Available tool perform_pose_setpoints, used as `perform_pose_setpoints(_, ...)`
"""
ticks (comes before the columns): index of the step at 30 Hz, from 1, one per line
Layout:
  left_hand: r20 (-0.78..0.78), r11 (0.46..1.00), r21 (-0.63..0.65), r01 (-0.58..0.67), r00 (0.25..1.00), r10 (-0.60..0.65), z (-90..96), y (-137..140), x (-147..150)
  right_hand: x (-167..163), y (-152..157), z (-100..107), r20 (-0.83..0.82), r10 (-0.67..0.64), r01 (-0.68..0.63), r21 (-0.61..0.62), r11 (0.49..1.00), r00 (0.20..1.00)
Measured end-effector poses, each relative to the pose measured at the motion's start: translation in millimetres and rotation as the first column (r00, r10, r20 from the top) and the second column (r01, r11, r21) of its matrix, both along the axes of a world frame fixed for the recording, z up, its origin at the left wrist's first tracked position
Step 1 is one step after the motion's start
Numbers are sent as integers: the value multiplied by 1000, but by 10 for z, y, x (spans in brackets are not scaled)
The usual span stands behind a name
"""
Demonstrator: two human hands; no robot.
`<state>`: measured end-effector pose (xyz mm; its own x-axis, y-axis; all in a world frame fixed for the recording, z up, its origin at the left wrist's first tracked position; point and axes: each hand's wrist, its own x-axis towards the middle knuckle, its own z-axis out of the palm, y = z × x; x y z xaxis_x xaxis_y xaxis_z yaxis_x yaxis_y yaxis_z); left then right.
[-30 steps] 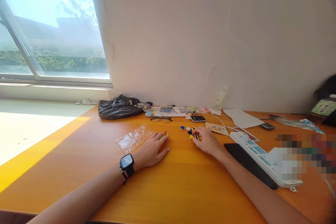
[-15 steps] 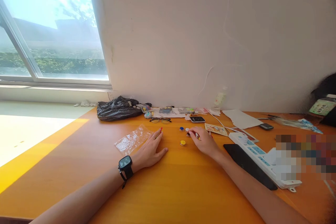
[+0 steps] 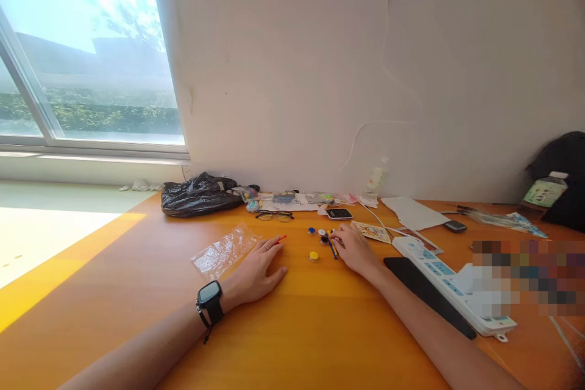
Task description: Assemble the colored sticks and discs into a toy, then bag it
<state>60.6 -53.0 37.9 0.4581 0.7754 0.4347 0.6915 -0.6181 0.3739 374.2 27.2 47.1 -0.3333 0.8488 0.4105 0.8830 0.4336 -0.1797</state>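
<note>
My left hand (image 3: 258, 271) rests on the wooden table with its fingers stretched out and the thumb apart. A small red stick (image 3: 283, 239) lies by its fingertips. My right hand (image 3: 356, 250) is low over the table, fingers loosely bent, its fingertips beside thin blue and yellow sticks (image 3: 333, 246). Whether they touch the sticks is unclear. Several small round pieces stand left of these: a blue piece (image 3: 311, 231), a white piece (image 3: 322, 232), a black piece (image 3: 323, 239) and, closer to me, a yellow piece (image 3: 313, 256).
A clear plastic bag (image 3: 222, 254) lies left of my left hand. Eyeglasses (image 3: 275, 216), a black plastic bag (image 3: 198, 196) and a small black-faced device (image 3: 339, 214) are farther back. Beside my right forearm lie a black slab (image 3: 425, 292) and a white power strip (image 3: 450, 283). A bottle (image 3: 377, 180) stands by the wall.
My right hand has let its pinch loosen and come down; the blue and yellow sticks now show beside its fingers. My left hand stays flat on the table. The view has shifted slightly.
</note>
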Motion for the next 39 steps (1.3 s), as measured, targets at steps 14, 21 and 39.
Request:
perform_pose_setpoints(14,14,981,58,183,983,-184,347,-212,84,-16,38,-27,-33,-17,20,66,998,999)
perform_pose_setpoints(21,22,886,-182,427,902,-430,201,-243,105,-47,-17,71,-240,92,-49,178,983,966)
perform_pose_setpoints(39,45,883,-205,422,905,-423,202,-235,98,-218,-368,133,-183,368,-375,-7,927,912)
